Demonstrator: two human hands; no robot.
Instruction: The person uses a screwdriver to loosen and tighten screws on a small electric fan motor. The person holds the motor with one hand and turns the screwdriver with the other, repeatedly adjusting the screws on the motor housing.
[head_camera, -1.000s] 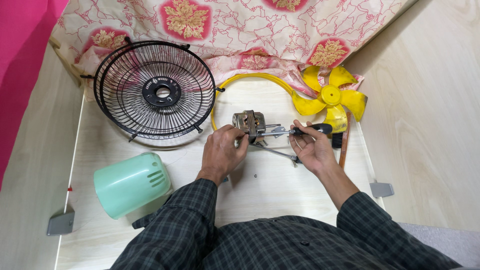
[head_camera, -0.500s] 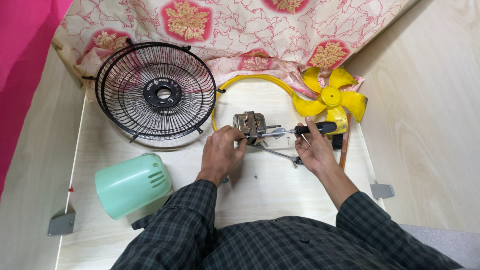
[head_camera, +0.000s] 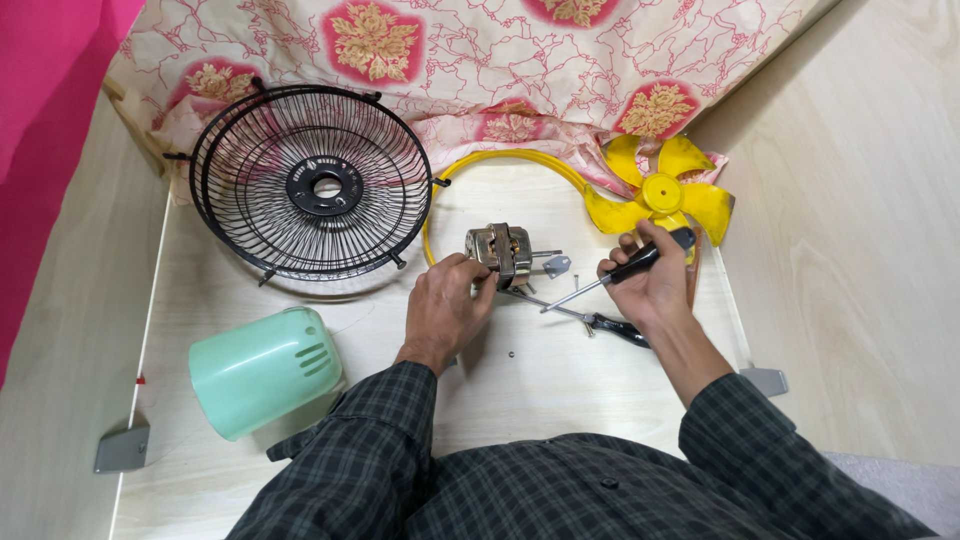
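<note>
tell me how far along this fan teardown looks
Done: the black wire guard, yellow blade, yellow ring and mint green housing lie apart on the table. In hand: left hand grips the motor; right hand holds a screwdriver. Left: the motor looks unopened.

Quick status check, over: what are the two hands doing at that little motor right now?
Left hand grips fan motor. Right hand holds screwdriver, tip off the motor. Second tool and small bracket lie beside the motor.
</note>
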